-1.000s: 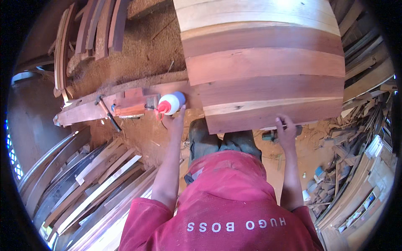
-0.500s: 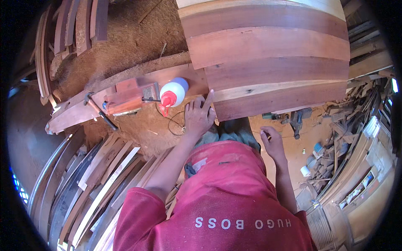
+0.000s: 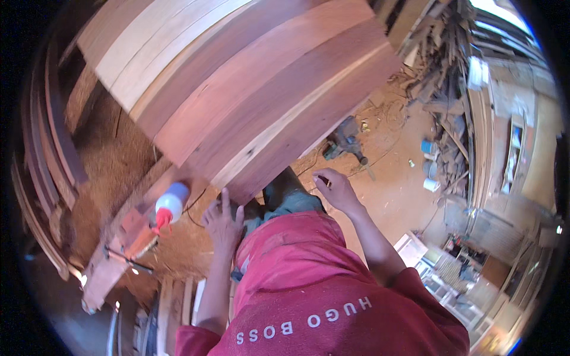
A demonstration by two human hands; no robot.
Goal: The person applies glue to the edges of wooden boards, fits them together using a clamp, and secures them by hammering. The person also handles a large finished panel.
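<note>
A wide panel of edge-to-edge wooden boards [image 3: 255,101], in reddish, brown and pale strips, lies in front of me. My left hand [image 3: 222,225] is at its near left corner, fingers spread, the index fingertip at the board's edge; whether it presses there I cannot tell. Nothing shows in that hand. My right hand [image 3: 336,190] hangs in the air right of the panel's near edge, fingers loosely bent and apart, a ring-like glint on one finger. Left of my left hand, a white squeeze bottle with a red cap [image 3: 169,207] lies on a long plank [image 3: 107,273].
An orange-red power tool [image 3: 139,234] and a bar clamp [image 3: 127,260] rest on the plank. Beyond the panel's right edge, a dark green tool [image 3: 345,142] sits on the dusty floor. Scrap wood [image 3: 433,65] is heaped at right, near white buckets [image 3: 431,185]. Planks [image 3: 56,124] lean at left.
My view has turned rightward, so the panel appears slanted and the bottle lower left. My left hand stays by the panel's corner; my right hand is still held off it.
</note>
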